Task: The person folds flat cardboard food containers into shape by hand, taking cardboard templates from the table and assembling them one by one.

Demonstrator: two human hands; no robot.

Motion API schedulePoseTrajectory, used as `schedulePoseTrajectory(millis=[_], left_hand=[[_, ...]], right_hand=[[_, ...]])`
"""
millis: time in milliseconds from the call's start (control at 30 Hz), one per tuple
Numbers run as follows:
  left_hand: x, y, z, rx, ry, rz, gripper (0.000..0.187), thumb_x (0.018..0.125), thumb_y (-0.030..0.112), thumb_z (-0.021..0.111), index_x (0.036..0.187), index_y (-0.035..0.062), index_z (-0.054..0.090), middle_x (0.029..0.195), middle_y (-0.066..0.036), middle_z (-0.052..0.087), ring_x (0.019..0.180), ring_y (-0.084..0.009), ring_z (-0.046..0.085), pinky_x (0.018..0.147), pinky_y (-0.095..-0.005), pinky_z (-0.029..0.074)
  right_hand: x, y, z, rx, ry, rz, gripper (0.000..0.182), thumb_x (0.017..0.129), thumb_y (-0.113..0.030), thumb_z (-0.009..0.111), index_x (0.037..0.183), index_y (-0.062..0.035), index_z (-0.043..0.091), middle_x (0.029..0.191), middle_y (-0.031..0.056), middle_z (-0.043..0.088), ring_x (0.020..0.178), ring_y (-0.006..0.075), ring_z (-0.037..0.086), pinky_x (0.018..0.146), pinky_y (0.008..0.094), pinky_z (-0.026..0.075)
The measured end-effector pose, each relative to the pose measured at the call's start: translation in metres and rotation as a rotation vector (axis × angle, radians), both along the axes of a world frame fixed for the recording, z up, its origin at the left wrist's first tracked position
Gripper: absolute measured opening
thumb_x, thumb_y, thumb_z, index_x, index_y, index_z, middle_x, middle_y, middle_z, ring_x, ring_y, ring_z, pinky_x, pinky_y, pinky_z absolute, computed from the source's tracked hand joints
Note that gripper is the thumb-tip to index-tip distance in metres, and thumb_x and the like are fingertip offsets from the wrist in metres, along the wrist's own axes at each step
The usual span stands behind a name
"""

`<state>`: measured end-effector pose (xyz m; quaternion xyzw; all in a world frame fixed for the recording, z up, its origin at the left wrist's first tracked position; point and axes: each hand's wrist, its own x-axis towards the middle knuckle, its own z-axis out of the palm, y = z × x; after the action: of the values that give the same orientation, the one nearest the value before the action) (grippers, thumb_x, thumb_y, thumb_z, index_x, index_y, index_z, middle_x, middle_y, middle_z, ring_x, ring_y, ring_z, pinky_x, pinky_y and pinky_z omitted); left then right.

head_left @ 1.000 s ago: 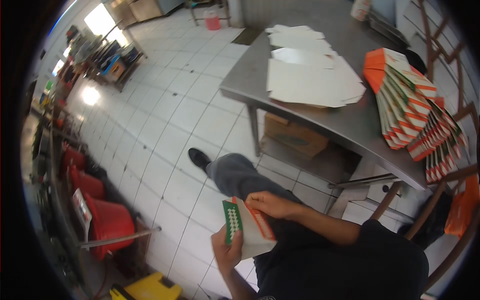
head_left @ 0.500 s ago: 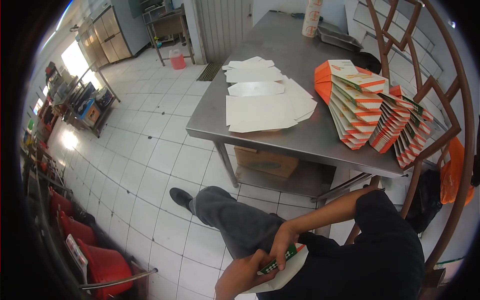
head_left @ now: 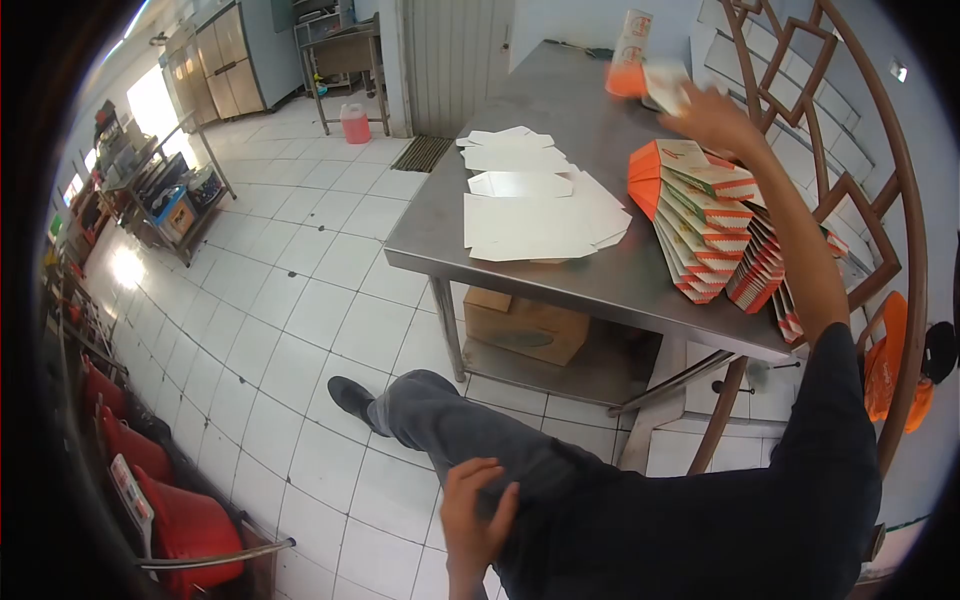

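a steel table stands on the white tiled floor. flat white cardboard blanks lie spread toward its near left edge, and a fanned row of folded orange boxes lies along its right side. a printed cup stands at the far end.

Bare steel table beyond flat cartons; folded boxes crowd right

Flat sheets left of folded cartons

Motion-blurred folded box in the right hand, its print unreadable
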<state>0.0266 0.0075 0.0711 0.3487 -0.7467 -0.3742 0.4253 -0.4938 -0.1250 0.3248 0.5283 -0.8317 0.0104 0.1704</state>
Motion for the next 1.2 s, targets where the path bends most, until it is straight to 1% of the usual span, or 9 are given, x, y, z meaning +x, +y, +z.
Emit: schedulePoseTrajectory(millis=[33, 133, 333, 567, 700, 833, 933, 1033, 1200], left_hand=[[-0.003, 0.003, -0.002, 0.025, -0.015, -0.031, 0.033, 0.080, 0.001, 0.084, 0.108, 0.0015, 0.068, 0.116, -0.016, 0.069, 0.105, -0.0338, 0.069, 0.090, -0.0396, 0.055], [-0.005, 0.010, -0.010, 0.120, -0.014, -0.079, 0.030, 0.081, 0.003, 0.084, 0.107, 0.0019, 0.070, 0.116, -0.015, 0.069, 0.106, -0.0324, 0.069, 0.090, -0.0391, 0.056], [-0.002, 0.006, -0.018, 0.177, -0.018, -0.055, 0.028, 0.083, 0.004, 0.083, 0.107, 0.0017, 0.070, 0.116, -0.015, 0.069, 0.107, -0.0325, 0.069, 0.091, -0.0387, 0.056], [-0.004, -0.002, -0.020, 0.228, -0.022, -0.006, 0.026, 0.085, 0.004, 0.081, 0.108, 0.0015, 0.069, 0.117, -0.015, 0.069, 0.108, -0.0332, 0.069, 0.092, -0.0393, 0.055], [-0.006, -0.005, -0.022, 0.244, -0.022, -0.004, 0.025, 0.086, 0.004, 0.080, 0.108, 0.0013, 0.069, 0.116, -0.016, 0.069, 0.108, -0.0334, 0.069, 0.093, -0.0392, 0.054], [-0.003, -0.002, -0.029, 0.251, -0.039, -0.006, 0.025, 0.086, 0.004, 0.080, 0.109, 0.0012, 0.069, 0.116, -0.016, 0.069, 0.108, -0.0334, 0.069, 0.093, -0.0391, 0.054], [0.000, -0.002, -0.031, 0.268, -0.037, 0.001, 0.025, 0.086, 0.004, 0.080, 0.109, 0.0012, 0.068, 0.116, -0.016, 0.069, 0.108, -0.0332, 0.069, 0.094, -0.0391, 0.054], [0.001, -0.001, -0.032, 0.283, -0.022, 0.018, 0.025, 0.087, 0.003, 0.080, 0.109, 0.0012, 0.068, 0.115, -0.016, 0.069, 0.108, -0.0329, 0.069, 0.094, -0.0391, 0.054], [0.001, 0.000, -0.043, 0.310, 0.025, 0.020, 0.024, 0.087, 0.003, 0.079, 0.108, 0.0007, 0.068, 0.114, -0.016, 0.070, 0.109, -0.0325, 0.069, 0.094, -0.0389, 0.054]], right_hand=[[-0.009, -0.002, 0.002, 0.190, -0.076, 0.087, 0.070, 0.086, -0.064, 0.066, 0.111, -0.0001, 0.073, 0.100, 0.0236, 0.072, 0.088, 0.0346, 0.070, 0.077, 0.0456, 0.057], [0.033, 0.011, 0.007, 0.509, -0.030, -0.264, 0.071, 0.086, -0.067, 0.061, 0.086, 0.0025, 0.076, 0.089, 0.0240, 0.074, 0.084, 0.0328, 0.071, 0.077, 0.0459, 0.056], [0.036, 0.031, -0.016, 0.508, -0.022, -0.234, 0.087, 0.084, -0.078, 0.057, 0.087, 0.0061, 0.076, 0.089, 0.0248, 0.074, 0.083, 0.0351, 0.072, 0.077, 0.0454, 0.056], [0.033, 0.055, -0.086, 0.236, -0.138, -0.207, 0.087, 0.092, -0.075, 0.051, 0.085, 0.0087, 0.073, 0.075, 0.0260, 0.069, 0.074, 0.0406, 0.071, 0.073, 0.0456, 0.056], [0.058, 0.064, -0.110, 0.022, 0.031, -0.203, 0.069, 0.093, -0.063, 0.063, 0.089, 0.0045, 0.077, 0.123, 0.0287, 0.064, 0.115, 0.0409, 0.062, 0.096, 0.0490, 0.051], [0.049, 0.061, -0.125, -0.273, -0.045, -0.052, 0.073, 0.091, -0.051, 0.070, 0.144, -0.0041, 0.054, 0.149, 0.0223, 0.047, 0.134, 0.0381, 0.050, 0.109, 0.0586, 0.037], [0.036, 0.054, -0.174, -0.142, 0.186, -0.071, 0.080, 0.093, -0.046, 0.069, 0.155, -0.0075, 0.039, 0.154, 0.0201, 0.044, 0.138, 0.0392, 0.046, 0.111, 0.0577, 0.037], [0.046, 0.056, -0.148, -0.033, 0.040, -0.083, 0.072, 0.094, -0.042, 0.067, 0.152, -0.0063, 0.044, 0.157, 0.0163, 0.042, 0.141, 0.0394, 0.043, 0.114, 0.0577, 0.036], [0.091, 0.052, -0.111, -0.323, -0.039, 0.181, 0.066, 0.094, -0.041, 0.068, 0.146, -0.0040, 0.052, 0.152, 0.0174, 0.050, 0.142, 0.0410, 0.045, 0.117, 0.0519, 0.037]])
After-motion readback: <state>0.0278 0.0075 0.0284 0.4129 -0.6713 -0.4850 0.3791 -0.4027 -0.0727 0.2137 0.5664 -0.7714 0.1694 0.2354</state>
